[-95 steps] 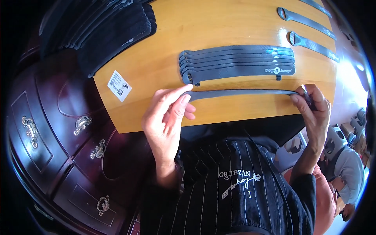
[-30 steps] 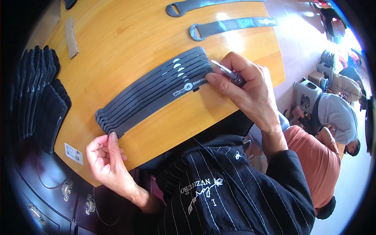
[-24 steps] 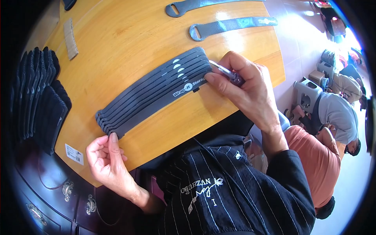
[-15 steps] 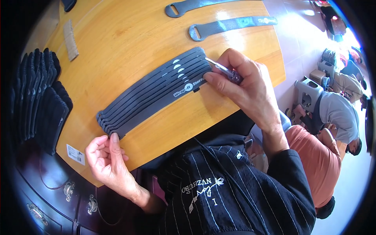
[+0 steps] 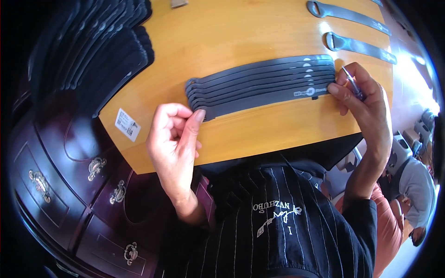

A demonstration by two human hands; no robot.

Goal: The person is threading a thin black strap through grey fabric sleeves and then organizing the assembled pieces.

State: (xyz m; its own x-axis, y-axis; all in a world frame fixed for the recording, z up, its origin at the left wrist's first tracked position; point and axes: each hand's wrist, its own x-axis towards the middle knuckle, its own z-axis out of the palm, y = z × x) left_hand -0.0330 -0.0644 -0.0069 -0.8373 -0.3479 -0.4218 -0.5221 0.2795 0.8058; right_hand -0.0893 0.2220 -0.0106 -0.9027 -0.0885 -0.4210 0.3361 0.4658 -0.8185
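Note:
A fanned stack of black straps (image 5: 259, 85) lies across the wooden table, each overlapping the one behind it, with white print near the right end. My left hand (image 5: 174, 141) pinches the looped left end of the nearest strap between thumb and curled fingers. At the right end, my right hand (image 5: 366, 99) holds a slim screwdriver (image 5: 351, 82) with a purplish clear handle, its metal shaft pointing up and left. The right thumb tip touches the stack's right edge. The tool's lower handle is partly hidden in my fingers.
Two loose straps with slotted ends, one farther back (image 5: 350, 15) and one nearer (image 5: 361, 47), lie at the far right. Thick piles of black straps (image 5: 111, 69) stand at the left. A white label (image 5: 127, 125) sticks to the tabletop (image 5: 278, 125). Dark drawers (image 5: 51, 176) stand at left; people sit at right.
The view has shifted and turned, so the table and straps appear farther right and more level. Both hands stay at the ends of the stack, the screwdriver still in the right.

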